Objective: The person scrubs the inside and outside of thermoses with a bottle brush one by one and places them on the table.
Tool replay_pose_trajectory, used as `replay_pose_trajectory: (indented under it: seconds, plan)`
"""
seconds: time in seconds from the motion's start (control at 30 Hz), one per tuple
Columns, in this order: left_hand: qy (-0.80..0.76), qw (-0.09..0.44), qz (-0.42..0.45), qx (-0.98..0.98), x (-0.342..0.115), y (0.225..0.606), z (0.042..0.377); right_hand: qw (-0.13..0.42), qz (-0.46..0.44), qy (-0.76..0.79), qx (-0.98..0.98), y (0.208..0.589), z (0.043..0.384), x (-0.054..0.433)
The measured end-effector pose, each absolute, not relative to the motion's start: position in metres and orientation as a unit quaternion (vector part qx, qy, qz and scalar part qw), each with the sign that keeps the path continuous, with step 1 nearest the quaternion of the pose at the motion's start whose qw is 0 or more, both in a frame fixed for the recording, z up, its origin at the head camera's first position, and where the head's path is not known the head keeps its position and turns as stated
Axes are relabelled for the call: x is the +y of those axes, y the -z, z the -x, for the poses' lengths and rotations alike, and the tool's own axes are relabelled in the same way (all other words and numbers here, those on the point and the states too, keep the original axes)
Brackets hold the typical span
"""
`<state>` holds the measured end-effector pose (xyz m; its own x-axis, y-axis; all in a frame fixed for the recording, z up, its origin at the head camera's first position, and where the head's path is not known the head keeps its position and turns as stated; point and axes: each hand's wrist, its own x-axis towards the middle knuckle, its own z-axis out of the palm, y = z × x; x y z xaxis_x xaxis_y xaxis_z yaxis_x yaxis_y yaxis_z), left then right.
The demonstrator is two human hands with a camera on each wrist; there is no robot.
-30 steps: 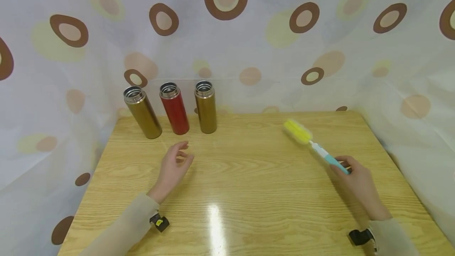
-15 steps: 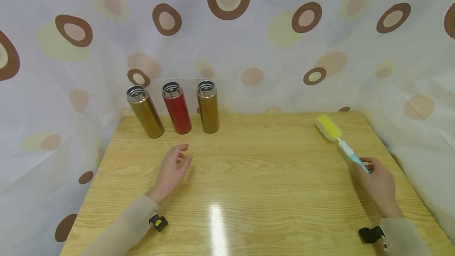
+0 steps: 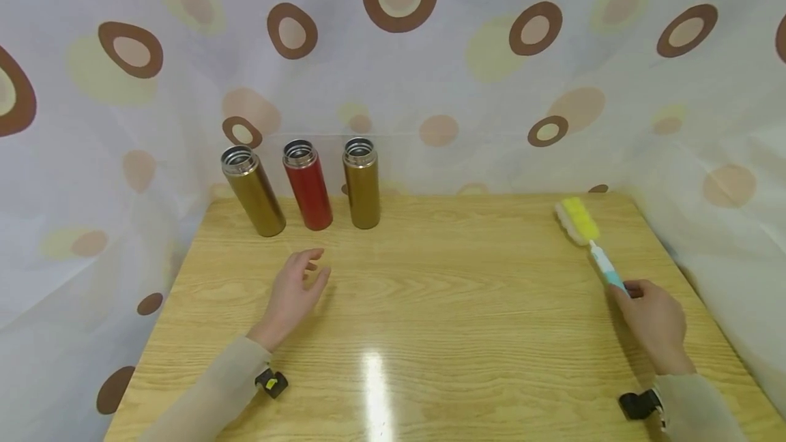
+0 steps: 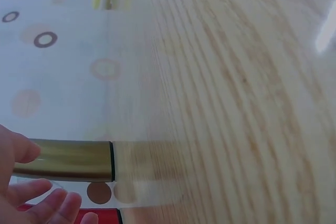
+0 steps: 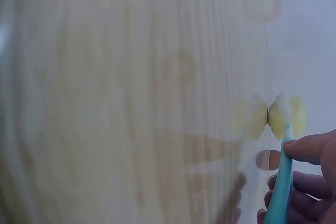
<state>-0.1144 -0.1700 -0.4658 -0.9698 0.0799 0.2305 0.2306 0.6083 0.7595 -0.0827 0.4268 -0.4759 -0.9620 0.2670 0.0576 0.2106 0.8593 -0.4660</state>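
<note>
My right hand (image 3: 656, 322) grips the blue-green handle of a bottle brush (image 3: 603, 263) at the right side of the table. The brush's yellow and white sponge head (image 5: 297, 115) points toward the back wall, low over the tabletop. In the right wrist view the thumb lies along the handle (image 5: 283, 182), with the fingers curled round it. My left hand (image 3: 290, 299) is held over the table with relaxed, slightly bent fingers and nothing in them. Beyond it stand a gold flask (image 3: 254, 193), a red flask (image 3: 309, 186) and another gold flask (image 3: 362, 186), all upright with open mouths.
The wooden table (image 3: 430, 305) runs back to a white curtain (image 3: 467, 108) with brown and yellow circles, which also rises along both sides. A bright light reflection (image 3: 376, 387) lies on the wood near the front. A black wrist camera (image 3: 640, 404) sits at the right sleeve.
My right hand has carried the bottle brush to the right, and its sponge head has swung toward the back right corner. The left hand has hardly moved, and the flasks stand where they were.
</note>
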Motion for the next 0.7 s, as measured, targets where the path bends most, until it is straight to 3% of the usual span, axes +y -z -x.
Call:
replay_pose_trajectory:
  seconds: [0.4, 0.7]
  plan:
    - [0.439, 0.080, 0.082, -0.891, -0.167, 0.456, 0.110, 0.017, 0.116, -0.239, -0.964, 0.478, 0.086, 0.425]
    - [0.390, 0.095, 0.093, -0.911, -0.171, 0.451, 0.114, 0.033, 0.118, -0.253, -0.960, 0.477, 0.086, 0.432]
